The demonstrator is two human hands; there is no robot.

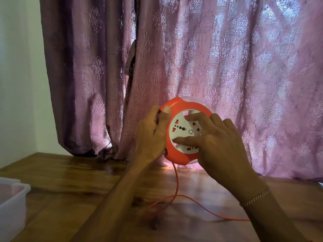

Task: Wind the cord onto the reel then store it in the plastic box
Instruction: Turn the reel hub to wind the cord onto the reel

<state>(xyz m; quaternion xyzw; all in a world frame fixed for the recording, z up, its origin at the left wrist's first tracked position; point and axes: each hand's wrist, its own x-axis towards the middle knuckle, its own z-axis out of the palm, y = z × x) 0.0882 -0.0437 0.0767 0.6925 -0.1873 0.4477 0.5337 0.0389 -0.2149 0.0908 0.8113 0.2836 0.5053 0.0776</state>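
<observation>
From the head camera, a clear plastic box (12, 203) sat at the left edge of the wooden table (73, 173). Only part of it showed. Something pinkish was inside it, but it was too blurry to tell what.

The reel (183, 131) was held up above the table, in front of a purple curtain (192, 49). It was round and orange, with a white middle that had plug holes in it. It was standing up on its side, facing the person.

The left hand (153, 131) gripped the left rim of the reel. Its thumb lay on the orange front, and its other fingers (153, 117) curled round the edge. The right hand (215, 138) lay over the white middle. Its fingers were spread apart, and their tips pressed on the white part and poked into its openings. This hand hid the right side of the reel. A thin bracelet (254, 198) was on the right wrist.

The orange cord (176, 182) hung down from the bottom of the reel to the table. There it lay in loose loops between the two arms, and one end ran off behind the right arm. The cord on the table looked blurry.
</observation>
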